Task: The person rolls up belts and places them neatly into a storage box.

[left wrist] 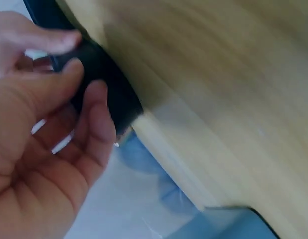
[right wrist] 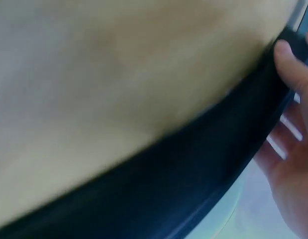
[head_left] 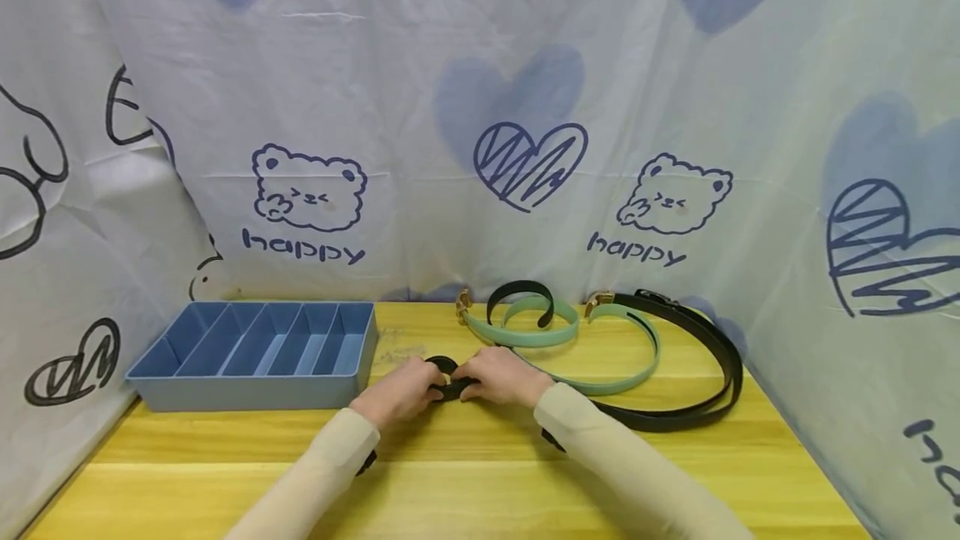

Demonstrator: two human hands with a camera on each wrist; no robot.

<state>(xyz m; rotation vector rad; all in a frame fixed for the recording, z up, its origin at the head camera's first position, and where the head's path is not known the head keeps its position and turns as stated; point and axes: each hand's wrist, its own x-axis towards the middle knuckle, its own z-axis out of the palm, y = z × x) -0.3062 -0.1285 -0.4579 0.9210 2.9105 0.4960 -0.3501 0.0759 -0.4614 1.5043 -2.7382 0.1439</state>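
In the head view, a black belt (head_left: 453, 392) forms a small loop between both hands near the middle of the wooden table. My left hand (head_left: 405, 390) pinches the loop's left side; the left wrist view shows thumb and fingertips on the black strap (left wrist: 116, 89). From the other side, my right hand (head_left: 498, 375) grips the belt with its thumb on the outer face, as the right wrist view shows. A long stretch of the strap (right wrist: 193, 154) runs away from that hand. A black length (head_left: 731, 373) curves right of the forearm, up to a dark buckle (head_left: 656, 297).
A blue-grey divided tray (head_left: 247, 394) stands at the back left. Behind the right hand lies a coiled light green belt (head_left: 532, 338) with a gold buckle (head_left: 463, 305). Another green strap (head_left: 648, 348) curves beside it. A printed cloth (head_left: 420, 107) hangs along the table's back.
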